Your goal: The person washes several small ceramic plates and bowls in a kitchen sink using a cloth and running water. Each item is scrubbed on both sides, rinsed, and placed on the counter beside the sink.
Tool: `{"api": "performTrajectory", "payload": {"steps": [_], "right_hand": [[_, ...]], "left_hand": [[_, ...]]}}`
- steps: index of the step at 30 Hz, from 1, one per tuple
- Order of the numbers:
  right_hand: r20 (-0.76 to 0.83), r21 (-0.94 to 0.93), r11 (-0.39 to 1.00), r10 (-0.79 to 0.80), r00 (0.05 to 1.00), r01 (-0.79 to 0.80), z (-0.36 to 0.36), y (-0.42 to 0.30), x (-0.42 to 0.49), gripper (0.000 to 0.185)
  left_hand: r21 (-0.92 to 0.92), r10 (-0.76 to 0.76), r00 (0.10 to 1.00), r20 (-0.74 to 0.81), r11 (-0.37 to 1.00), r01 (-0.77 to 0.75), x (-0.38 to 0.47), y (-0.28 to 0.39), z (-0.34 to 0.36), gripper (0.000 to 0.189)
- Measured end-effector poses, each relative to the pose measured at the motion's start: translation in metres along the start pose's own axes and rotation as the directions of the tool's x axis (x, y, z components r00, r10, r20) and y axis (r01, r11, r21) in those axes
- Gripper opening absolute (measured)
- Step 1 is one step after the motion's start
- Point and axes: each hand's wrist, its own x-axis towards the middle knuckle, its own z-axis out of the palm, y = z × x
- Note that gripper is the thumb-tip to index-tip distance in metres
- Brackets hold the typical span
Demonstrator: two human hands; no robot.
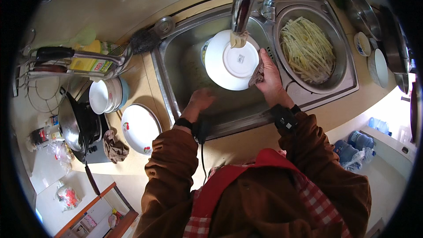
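Note:
My right hand (269,76) grips the edge of a white plate (218,67), whose underside and foot ring face me. A wet brown cloth (256,74) is pinched between that hand and the plate's rim. The chrome faucet (243,10), with a fabric sleeve (238,39) on its spout, hangs in front of the plate. My left hand (201,100) is blurred over the near left part of the steel sink basin (178,69), apart from the plate; its fingers are unclear. Behind the plate shows the patterned rim of another dish (205,51).
Cut pale vegetable strips (307,49) fill the round right basin. Left of the sink stand an oval plate (140,129), stacked bowls (105,96), a crumpled cloth (115,147) and a wok (71,125). Bowls (377,67) and a metal basin (363,11) crowd the right counter.

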Motion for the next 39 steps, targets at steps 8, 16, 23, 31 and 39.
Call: {"api": "performTrajectory", "payload": {"steps": [8, 16, 23, 31, 39], "right_hand": [[-0.044, -0.071, 0.997, 0.019, 0.999, -0.022, -0.012, -0.007, -0.005, 0.039], [0.010, -0.086, 0.991, 0.101, 0.995, -0.100, -0.005, -0.008, -0.011, 0.028], [0.217, -0.274, 0.938, 0.273, 0.937, -0.210, 0.015, -0.001, -0.017, 0.021], [0.333, -0.704, 0.704, 0.214, 0.918, 0.091, 0.055, 0.014, -0.018, 0.030], [0.793, -0.599, -0.014, -0.146, 0.591, 0.800, 0.076, 0.072, -0.035, 0.025]], "left_hand": [[-0.104, 0.293, 0.947, 0.134, 0.954, -0.280, 0.059, -0.059, 0.089, 0.045], [-0.267, 0.305, 0.948, -0.093, 0.909, -0.319, 0.002, 0.012, 0.001, 0.040], [-0.996, 0.054, 0.998, -0.012, -0.086, -0.007, -0.075, 0.057, -0.065, 0.036], [-0.982, 0.212, 0.976, -0.051, 0.165, -0.087, -0.118, 0.053, -0.055, 0.045], [-0.924, 0.069, 0.963, -0.260, 0.273, -0.269, -0.105, 0.057, -0.015, 0.034]]}}
